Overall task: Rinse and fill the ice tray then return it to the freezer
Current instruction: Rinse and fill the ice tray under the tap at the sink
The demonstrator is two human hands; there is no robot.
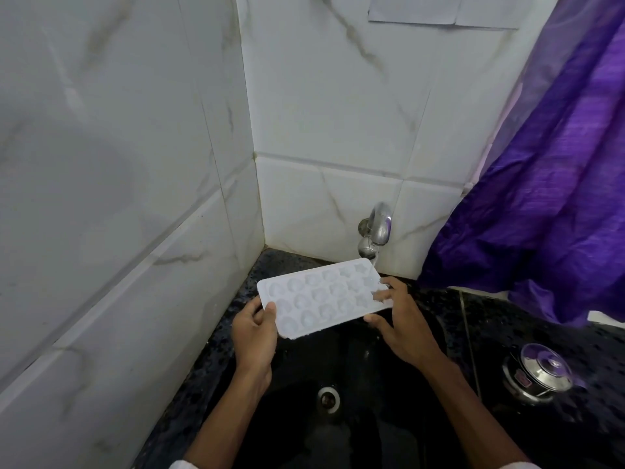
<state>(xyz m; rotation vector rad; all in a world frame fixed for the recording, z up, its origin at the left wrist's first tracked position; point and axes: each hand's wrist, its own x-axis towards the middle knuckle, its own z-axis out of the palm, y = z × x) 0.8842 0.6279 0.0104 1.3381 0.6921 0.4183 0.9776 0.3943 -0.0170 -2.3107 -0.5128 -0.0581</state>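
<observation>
We hold the ice tray (321, 296) over the black sink (355, 370), its far corner under the tap (378, 228). Left hand (253, 333) grips one end, right hand (402, 326) pinches the other.

1. One view only: a wide-angle camera worn on the person's head.
2. It looks forward and steeply down into the sink (351, 363), facing the tiled wall corner (254, 157) and the tap (378, 228).
3. It sits close: both forearms enter from the bottom edge, and the left hand (253, 336) and right hand (402, 328) hold the ice tray (321, 299) near the frame's middle.
4. Tile lines bow toward the edges.
</observation>
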